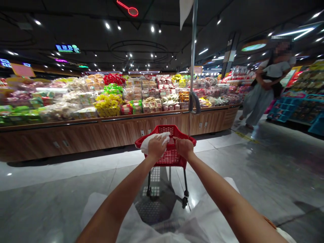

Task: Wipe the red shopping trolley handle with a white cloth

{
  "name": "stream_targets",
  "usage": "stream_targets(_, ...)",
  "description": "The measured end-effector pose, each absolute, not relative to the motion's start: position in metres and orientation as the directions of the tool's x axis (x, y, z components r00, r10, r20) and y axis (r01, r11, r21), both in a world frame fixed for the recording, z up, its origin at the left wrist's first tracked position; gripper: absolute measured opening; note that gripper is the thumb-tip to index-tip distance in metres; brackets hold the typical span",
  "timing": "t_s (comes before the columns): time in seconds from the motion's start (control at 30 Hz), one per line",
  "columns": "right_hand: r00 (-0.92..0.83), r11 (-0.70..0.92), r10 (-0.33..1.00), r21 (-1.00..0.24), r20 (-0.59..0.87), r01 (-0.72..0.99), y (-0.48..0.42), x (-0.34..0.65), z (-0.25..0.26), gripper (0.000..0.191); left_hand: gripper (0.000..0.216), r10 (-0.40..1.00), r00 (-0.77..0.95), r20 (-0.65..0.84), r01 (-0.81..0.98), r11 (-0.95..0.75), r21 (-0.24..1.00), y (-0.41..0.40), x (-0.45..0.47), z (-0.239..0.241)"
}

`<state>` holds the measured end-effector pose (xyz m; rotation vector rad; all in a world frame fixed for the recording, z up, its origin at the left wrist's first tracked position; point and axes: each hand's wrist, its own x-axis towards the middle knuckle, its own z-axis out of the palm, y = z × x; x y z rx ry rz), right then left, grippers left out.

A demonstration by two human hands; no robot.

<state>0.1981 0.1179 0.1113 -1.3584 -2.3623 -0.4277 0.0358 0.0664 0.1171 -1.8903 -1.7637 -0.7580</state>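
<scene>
A small red shopping cart (171, 130) stands on the shiny floor right in front of me. My left hand (156, 146) is closed over a white cloth (152, 140) that lies on the cart's near rim. My right hand (184, 147) grips the same rim just beside it, fingers curled round the edge. A thin metal pole (192, 64) rises from the cart's right side, with a grey handle loop (194, 103) hanging on it.
A long wooden display counter (113, 126) piled with packaged snacks runs across behind the cart. A person (265, 81) walks at the right, near blue crates (283, 108) and more shelves. Grey tiled floor (265, 168) stretches to the right.
</scene>
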Motion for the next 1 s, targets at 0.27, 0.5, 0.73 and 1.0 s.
stream_targets(0.27, -0.486, 0.519, 0.758, 0.049, 0.434, 0.853, 0.127, 0.191, 0.115, 0.042, 0.036, 0.778, 0.212, 0.592, 0.977, -0.184, -0.108, 0.06, 0.007, 0.127)
stream_targets(0.5, -0.469, 0.514, 0.776, 0.009, 0.421, 0.858, 0.119, 0.176, 0.121, 0.043, 0.036, 0.724, 0.108, 0.681, 0.993, -0.112, -0.038, 0.05, -0.028, 0.105)
stream_targets(0.73, -0.455, 0.518, 0.762, -0.011, 0.461, 0.856, 0.119, 0.177, 0.113, 0.04, 0.033, 0.71, 0.14, 0.69, 0.99, -0.121, -0.077, 0.06, 0.037, 0.105)
stream_targets(1.0, -0.477, 0.544, 0.739, -0.005, 0.475, 0.839, 0.114, 0.185, 0.111, 0.043, 0.04, 0.771, 0.025, 0.636, 0.997, 0.028, -0.073, 0.045, -0.018, 0.113)
